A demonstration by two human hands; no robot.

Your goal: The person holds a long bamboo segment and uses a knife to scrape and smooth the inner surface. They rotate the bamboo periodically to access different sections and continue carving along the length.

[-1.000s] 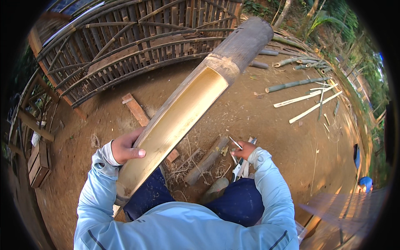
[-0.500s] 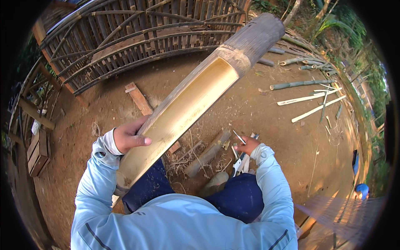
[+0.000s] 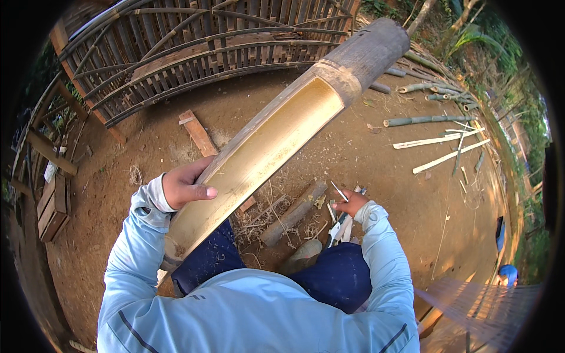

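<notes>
A thick bamboo tube (image 3: 268, 138) with a long opening cut along its side slants across the view. Its lower end rests by my left thigh, and its dark far end points up to the right. Wrapped around its near half, my left hand (image 3: 187, 187) is closed with the thumb over the rim of the opening. My right hand (image 3: 352, 203), beside my right knee, is closed on a slim pale pointed tool (image 3: 338, 190), too small to tell whether knife or pencil. Just beneath that hand lie several tools (image 3: 338, 230), partly hidden by my knee.
A short log (image 3: 293, 217) lies among shavings (image 3: 256, 220) between my legs. Left of the tube is a wooden plank (image 3: 198, 134). Bamboo poles (image 3: 429, 120) and split strips (image 3: 450, 156) lie at right. Far off stand a bamboo bench (image 3: 218, 70) and, at left, a wooden box (image 3: 54, 206).
The tube and my left hand have shifted slightly to the right in view. My right hand has barely moved, and both hands keep their hold.
</notes>
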